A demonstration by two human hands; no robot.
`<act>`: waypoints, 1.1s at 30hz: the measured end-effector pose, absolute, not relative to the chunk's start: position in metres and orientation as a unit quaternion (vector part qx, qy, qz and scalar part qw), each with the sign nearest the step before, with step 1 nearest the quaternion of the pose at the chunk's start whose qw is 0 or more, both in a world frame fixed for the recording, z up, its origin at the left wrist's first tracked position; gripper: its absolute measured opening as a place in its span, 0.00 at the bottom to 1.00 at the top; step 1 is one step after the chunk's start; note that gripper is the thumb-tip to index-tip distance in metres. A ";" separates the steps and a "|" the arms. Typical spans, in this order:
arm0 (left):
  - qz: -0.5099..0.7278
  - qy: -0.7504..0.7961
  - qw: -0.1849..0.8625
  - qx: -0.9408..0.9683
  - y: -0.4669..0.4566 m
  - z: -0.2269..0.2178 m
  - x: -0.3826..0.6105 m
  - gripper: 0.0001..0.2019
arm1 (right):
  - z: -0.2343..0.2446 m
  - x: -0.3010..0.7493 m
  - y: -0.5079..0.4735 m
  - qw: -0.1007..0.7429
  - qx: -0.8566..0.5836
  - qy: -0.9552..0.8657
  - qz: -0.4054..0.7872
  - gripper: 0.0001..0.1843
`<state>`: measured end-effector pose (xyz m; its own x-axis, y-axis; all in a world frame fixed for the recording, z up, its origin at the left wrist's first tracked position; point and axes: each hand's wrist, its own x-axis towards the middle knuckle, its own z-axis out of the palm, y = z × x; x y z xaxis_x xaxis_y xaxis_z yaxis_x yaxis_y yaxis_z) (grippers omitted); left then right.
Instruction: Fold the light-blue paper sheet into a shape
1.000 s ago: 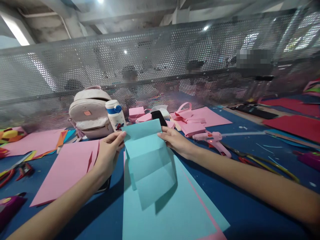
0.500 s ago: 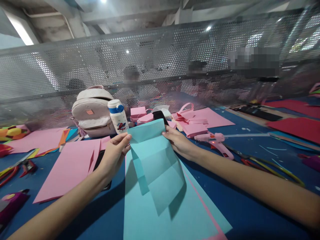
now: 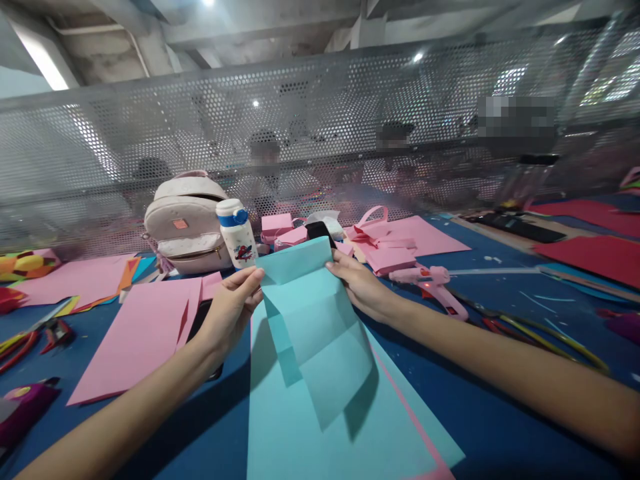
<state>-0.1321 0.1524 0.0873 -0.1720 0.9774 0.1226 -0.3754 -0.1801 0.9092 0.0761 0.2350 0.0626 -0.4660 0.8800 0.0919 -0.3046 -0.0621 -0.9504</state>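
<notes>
Between my two hands hangs a creased sheet of turquoise paper [image 3: 320, 320], its top edge folded over. My left hand [image 3: 239, 293] pinches the upper left corner between thumb and fingers. At the upper right corner my right hand [image 3: 357, 280] grips the same piece, its fingertips partly behind it. The lower part droops in folded panels above a flat turquoise sheet [image 3: 295, 447] on the table, which shows a pink strip along its right side. Left of my left hand lies a stack of folded pink paper [image 3: 140, 333], with a dark object partly under my wrist.
A pink glue gun [image 3: 435, 287] with a red light lies right of my right hand, near scissors [image 3: 540, 333]. Behind stand a backpack [image 3: 187, 220], a white bottle [image 3: 237, 237] and pink paper boxes [image 3: 277, 227]. More scissors [image 3: 25, 343] are at left. A perforated metal panel [image 3: 320, 133] rises beyond.
The hanging lower part of the turquoise paper has swung slightly to the right. Both hands keep their hold and have barely moved.
</notes>
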 end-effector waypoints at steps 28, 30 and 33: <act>0.676 0.381 0.504 0.381 0.155 0.080 -0.134 0.15 | 0.066 0.075 0.230 0.457 -0.257 -0.499 0.689 0.13; 0.675 0.384 0.501 0.383 0.156 0.079 -0.135 0.15 | 0.067 0.075 0.229 0.455 -0.259 -0.497 0.692 0.14; 0.675 0.384 0.501 0.383 0.156 0.079 -0.136 0.15 | 0.065 0.075 0.229 0.456 -0.259 -0.495 0.693 0.15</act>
